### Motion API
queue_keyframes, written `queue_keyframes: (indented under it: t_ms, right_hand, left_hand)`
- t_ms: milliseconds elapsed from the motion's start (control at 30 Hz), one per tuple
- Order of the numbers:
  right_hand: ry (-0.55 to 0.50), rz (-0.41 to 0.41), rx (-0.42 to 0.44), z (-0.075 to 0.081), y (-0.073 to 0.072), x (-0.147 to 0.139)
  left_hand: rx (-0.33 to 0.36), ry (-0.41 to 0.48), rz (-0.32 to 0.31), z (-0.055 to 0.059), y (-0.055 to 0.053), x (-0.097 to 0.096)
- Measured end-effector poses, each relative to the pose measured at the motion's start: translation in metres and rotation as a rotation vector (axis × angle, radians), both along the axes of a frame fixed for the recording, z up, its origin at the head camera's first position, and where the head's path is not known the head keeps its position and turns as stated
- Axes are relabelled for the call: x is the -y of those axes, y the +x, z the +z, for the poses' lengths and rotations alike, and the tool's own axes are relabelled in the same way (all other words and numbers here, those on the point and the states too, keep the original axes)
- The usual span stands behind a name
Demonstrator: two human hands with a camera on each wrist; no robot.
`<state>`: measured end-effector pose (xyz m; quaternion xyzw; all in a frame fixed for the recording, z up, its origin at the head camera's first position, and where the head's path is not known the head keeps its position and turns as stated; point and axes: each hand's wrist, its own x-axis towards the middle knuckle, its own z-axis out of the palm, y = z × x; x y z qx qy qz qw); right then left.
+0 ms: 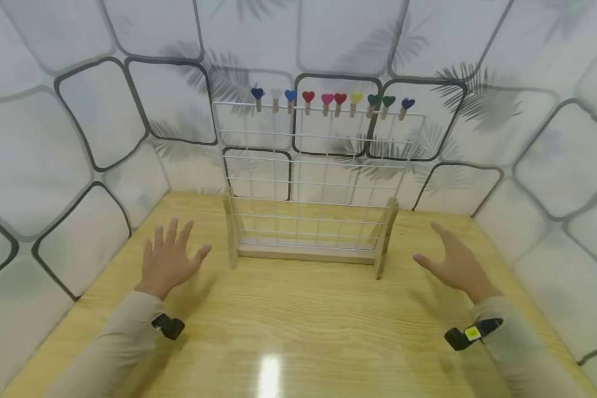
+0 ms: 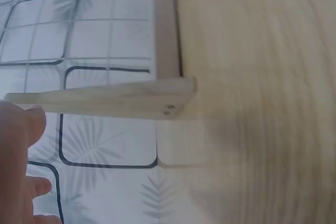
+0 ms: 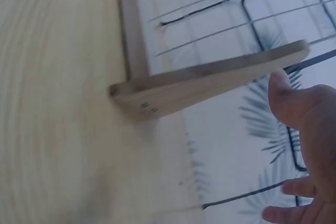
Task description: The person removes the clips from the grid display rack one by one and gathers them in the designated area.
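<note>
- Head view: we see the left hand (image 1: pixel 169 264) wide, fingers spread and straight, thumb held apart, holding nothing.
- We find the right hand (image 1: pixel 456 265) wide too, thumb and forefinger well parted, likewise holding nothing.
- Between the two hands, and touched by neither, we see the white wire grid rack (image 1: pixel 308 136) standing upright.
- Just beyond the left thumb is the left wooden upright (image 1: pixel 231 232); beside the right thumb, a little apart, is the right wooden upright (image 1: pixel 387 237).
- Joining them, between the hands, we see the wooden crossbar (image 1: pixel 305 255).
- Above and beyond both hands, we count ten heart-topped clothespins (image 1: pixel 308 98) along the rack's top wire: from the left hand's side, dark blue, white, light blue, red, pink, red, yellow, two green, dark blue.
- Below both hands we see the wood-grain tabletop (image 1: pixel 298 304).
- Behind each hand, at the beige cuff, we see a small black strapped device (image 1: pixel 169 326).
- In both wrist views, we see two dark spots low on the nearest upright.
</note>
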<state>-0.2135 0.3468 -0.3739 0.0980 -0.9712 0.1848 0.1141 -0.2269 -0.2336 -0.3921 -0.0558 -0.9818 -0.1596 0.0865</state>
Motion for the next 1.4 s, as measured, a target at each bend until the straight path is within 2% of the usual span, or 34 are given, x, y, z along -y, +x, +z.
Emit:
queue_keyframes:
  t_ms: [100,300,467,567,633,733,900,1133,1300,1400]
  right_hand:
    - [-0.098,0.005,0.053,0.020,-0.006,0.007]
    - [-0.239,0.007,-0.034,0.062,-0.023,0.020]
    - [-0.293,-0.010,-0.091,0.099,-0.031,0.027]
    - [-0.328,-0.018,-0.115,0.123,-0.033,0.032]
    - [-0.344,-0.018,-0.126,0.139,-0.034,0.035]
    - [-0.357,-0.008,-0.137,0.163,-0.036,0.040]
    - [-0.395,0.009,-0.130,0.192,-0.038,0.047]
    - [-0.540,0.052,-0.153,0.202,-0.048,0.059]
    - [-0.581,0.025,-0.146,0.218,-0.054,0.068]
    - [-0.573,-0.003,-0.133,0.228,-0.055,0.074]
  left_hand:
    - [0.005,0.155,-0.040,0.005,-0.004,0.000]
    - [0.014,0.473,-0.085,0.021,-0.015,-0.004]
    - [0.059,0.754,-0.169,0.035,-0.030,-0.009]
    - [0.084,0.867,-0.222,0.044,-0.040,-0.011]
    - [0.089,0.896,-0.255,0.050,-0.047,-0.013]
    - [0.090,0.888,-0.281,0.058,-0.056,-0.018]
    - [0.104,0.846,-0.294,0.065,-0.061,-0.026]
    - [0.198,0.856,-0.284,0.060,-0.058,-0.027]
    - [0.221,0.931,-0.289,0.072,-0.069,-0.029]
    - [0.230,0.928,-0.290,0.079,-0.075,-0.034]
